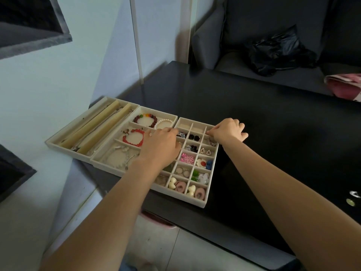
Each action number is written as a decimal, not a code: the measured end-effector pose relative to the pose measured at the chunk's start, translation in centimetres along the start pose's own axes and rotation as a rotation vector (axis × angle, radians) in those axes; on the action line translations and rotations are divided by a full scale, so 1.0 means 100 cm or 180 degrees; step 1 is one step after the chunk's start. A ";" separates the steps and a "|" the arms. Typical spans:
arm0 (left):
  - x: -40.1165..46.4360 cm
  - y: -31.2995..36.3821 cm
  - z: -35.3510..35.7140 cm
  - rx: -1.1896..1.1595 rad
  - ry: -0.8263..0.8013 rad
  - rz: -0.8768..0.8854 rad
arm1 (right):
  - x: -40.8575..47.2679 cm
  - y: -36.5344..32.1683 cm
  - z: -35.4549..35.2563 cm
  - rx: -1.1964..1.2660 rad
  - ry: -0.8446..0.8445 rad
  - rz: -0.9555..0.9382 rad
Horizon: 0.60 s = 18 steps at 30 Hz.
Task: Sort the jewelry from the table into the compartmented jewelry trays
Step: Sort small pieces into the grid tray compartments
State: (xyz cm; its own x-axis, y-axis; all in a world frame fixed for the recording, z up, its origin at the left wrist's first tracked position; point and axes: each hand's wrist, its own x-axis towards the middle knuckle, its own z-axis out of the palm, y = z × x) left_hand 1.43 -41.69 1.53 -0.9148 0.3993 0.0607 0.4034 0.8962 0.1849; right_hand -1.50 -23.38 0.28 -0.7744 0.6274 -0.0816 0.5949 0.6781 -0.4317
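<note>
3 cream trays sit side by side on the black bench, left of the frame's centre. The long-slot tray at far left holds chains beside 2 rolls. The middle tray holds a multicoloured bead bracelet, a pearl bracelet and a red bracelet. The grid tray at right holds earrings and small pieces in most cells, among them pink flower pieces and silver rings. The left hand lies over the seam between the middle and grid trays, fingers curled; whether it holds anything cannot be told. The right hand curls its fingers at the grid tray's far right rim, seemingly gripping it. A black bag lies on the grey sofa in the upper right.
</note>
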 end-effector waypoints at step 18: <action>0.002 0.004 -0.002 -0.0135 -0.0067 -0.0008 | -0.005 0.020 -0.022 -0.0385 -0.0072 -0.1281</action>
State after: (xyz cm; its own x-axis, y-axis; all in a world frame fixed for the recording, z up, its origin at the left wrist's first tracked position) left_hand 1.43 -41.33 1.80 -0.9151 0.4013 0.0397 0.3994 0.8884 0.2265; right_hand 0.60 -21.46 1.46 -0.9539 0.2958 0.0518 0.2640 0.9082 -0.3248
